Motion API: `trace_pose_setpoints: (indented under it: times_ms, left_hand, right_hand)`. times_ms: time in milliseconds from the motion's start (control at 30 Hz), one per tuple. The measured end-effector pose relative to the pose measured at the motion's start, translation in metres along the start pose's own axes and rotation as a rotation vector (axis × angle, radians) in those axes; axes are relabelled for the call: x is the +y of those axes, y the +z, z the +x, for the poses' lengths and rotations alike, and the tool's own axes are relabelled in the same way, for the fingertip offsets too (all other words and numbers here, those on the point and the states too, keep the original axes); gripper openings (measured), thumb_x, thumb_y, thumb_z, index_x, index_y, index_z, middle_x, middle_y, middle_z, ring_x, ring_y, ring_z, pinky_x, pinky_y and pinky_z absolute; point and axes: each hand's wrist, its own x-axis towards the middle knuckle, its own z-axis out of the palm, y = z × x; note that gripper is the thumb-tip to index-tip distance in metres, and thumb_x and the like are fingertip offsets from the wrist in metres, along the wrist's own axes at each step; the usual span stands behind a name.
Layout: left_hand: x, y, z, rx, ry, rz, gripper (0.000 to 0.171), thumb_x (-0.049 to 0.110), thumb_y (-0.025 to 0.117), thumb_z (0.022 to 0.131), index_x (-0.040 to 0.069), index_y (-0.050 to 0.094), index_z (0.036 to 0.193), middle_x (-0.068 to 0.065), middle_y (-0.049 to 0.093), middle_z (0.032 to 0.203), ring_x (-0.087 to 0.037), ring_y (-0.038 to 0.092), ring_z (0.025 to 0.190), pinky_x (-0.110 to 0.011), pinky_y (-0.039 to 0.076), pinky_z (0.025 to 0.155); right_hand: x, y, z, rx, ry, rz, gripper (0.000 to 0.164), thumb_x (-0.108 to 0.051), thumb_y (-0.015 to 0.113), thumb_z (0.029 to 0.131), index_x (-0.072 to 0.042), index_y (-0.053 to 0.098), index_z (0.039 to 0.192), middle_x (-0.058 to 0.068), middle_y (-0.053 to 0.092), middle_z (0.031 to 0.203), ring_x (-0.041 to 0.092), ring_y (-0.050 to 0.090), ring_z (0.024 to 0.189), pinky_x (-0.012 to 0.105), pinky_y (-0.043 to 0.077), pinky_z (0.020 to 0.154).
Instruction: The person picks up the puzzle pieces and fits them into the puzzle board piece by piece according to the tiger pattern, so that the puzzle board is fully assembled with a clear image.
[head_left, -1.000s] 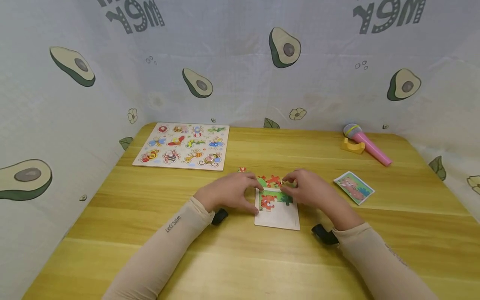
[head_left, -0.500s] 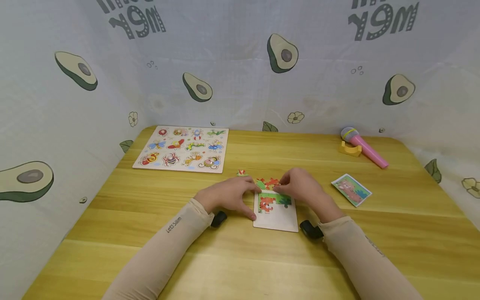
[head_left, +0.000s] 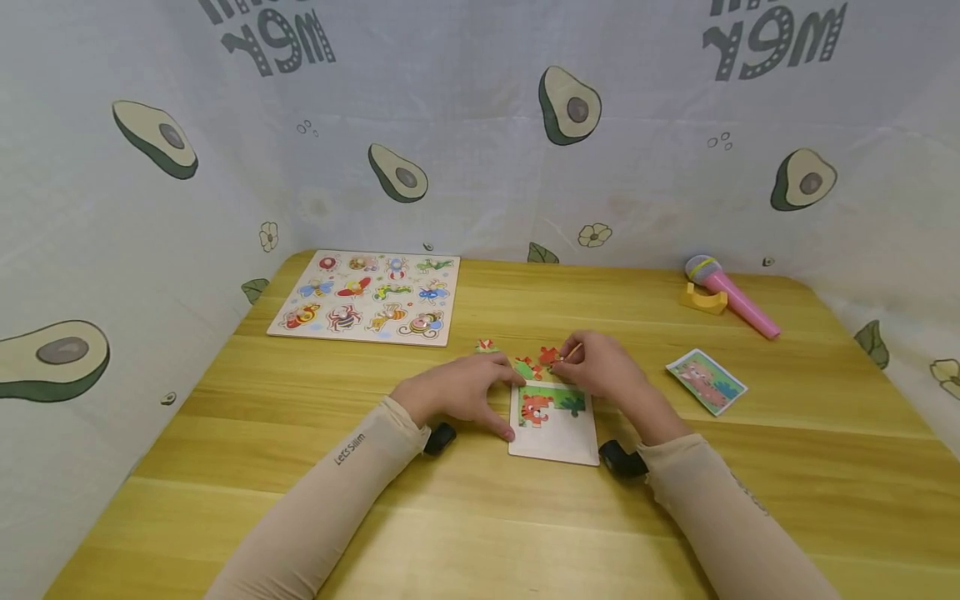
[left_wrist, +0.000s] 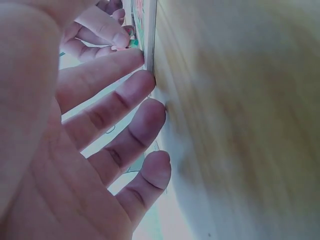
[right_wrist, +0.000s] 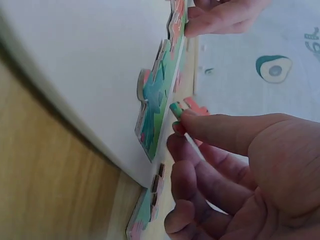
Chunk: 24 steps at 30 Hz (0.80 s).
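A small white puzzle board lies in front of me. Joined along its far side are pieces with an orange tiger's head and green leaves. My left hand rests at the board's left side, thumb and forefinger apart. In the left wrist view its fingertips touch the board's edge, fingers nearly straight. Just beyond the far edge, my right hand pinches a green-and-red puzzle piece between thumb and forefinger. Loose pieces lie nearby: a red one, a green one and another.
A wooden insect puzzle lies at the back left. To the right is a picture card. A pink toy microphone leans by a yellow holder at the back right. A printed curtain closes off the table's back and sides.
My right hand has moved slightly left and now pinches a piece beyond the board; the loose red pieces there have shifted apart. My left hand has stayed at the board.
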Motion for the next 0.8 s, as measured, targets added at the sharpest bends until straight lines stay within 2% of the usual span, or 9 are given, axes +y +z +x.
trace_pose_setpoints:
  times_ms: [233,367,467,567,800]
  left_hand:
    - [0.001,-0.001,0.000,-0.001,0.001,-0.020,0.079,0.053,0.086,0.075,0.015,0.060,0.140,0.001,0.052,0.134,-0.014,0.048,0.124,-0.030,0.037,0.107]
    - [0.001,-0.001,0.000,-0.007,-0.014,-0.034,0.079,0.053,0.086,0.075,0.016,0.060,0.140,0.002,0.051,0.135,-0.014,0.048,0.125,-0.030,0.037,0.108]
    - [0.001,-0.001,-0.001,-0.005,-0.023,-0.041,0.079,0.052,0.086,0.075,0.016,0.060,0.140,0.002,0.051,0.135,-0.014,0.048,0.124,-0.030,0.037,0.107]
    - [0.000,-0.001,-0.001,-0.002,-0.024,-0.045,0.080,0.053,0.087,0.074,0.016,0.060,0.140,0.002,0.051,0.134,-0.014,0.048,0.123,-0.030,0.038,0.107]
    - [-0.001,0.000,0.001,-0.009,-0.025,-0.057,0.080,0.054,0.086,0.074,0.017,0.060,0.140,0.003,0.051,0.134,-0.013,0.048,0.122,-0.031,0.038,0.107]
  right_hand:
    - [0.006,-0.005,-0.008,0.049,-0.078,0.128,0.020,-0.016,0.068,0.095,0.000,0.064,0.107,0.013,0.064,0.097,0.028,0.060,0.088,0.036,0.050,0.071]
    - [0.006,-0.014,-0.016,0.033,-0.107,0.174,0.023,-0.017,0.067,0.098,0.000,0.066,0.111,0.014,0.064,0.100,0.027,0.062,0.086,0.035,0.053,0.065]
    - [0.004,-0.021,-0.022,-0.001,-0.113,0.218,0.025,-0.018,0.065,0.099,0.001,0.066,0.115,0.014,0.064,0.102,0.026,0.065,0.082,0.037,0.056,0.064]
    - [0.002,-0.025,-0.027,-0.048,-0.127,0.251,0.025,-0.017,0.064,0.100,0.002,0.066,0.116,0.014,0.064,0.102,0.026,0.067,0.082,0.040,0.058,0.069]
    - [0.002,-0.029,-0.034,-0.174,-0.177,0.244,0.025,-0.012,0.067,0.098,0.002,0.072,0.118,0.011,0.070,0.105,0.025,0.067,0.085,0.039,0.058,0.071]
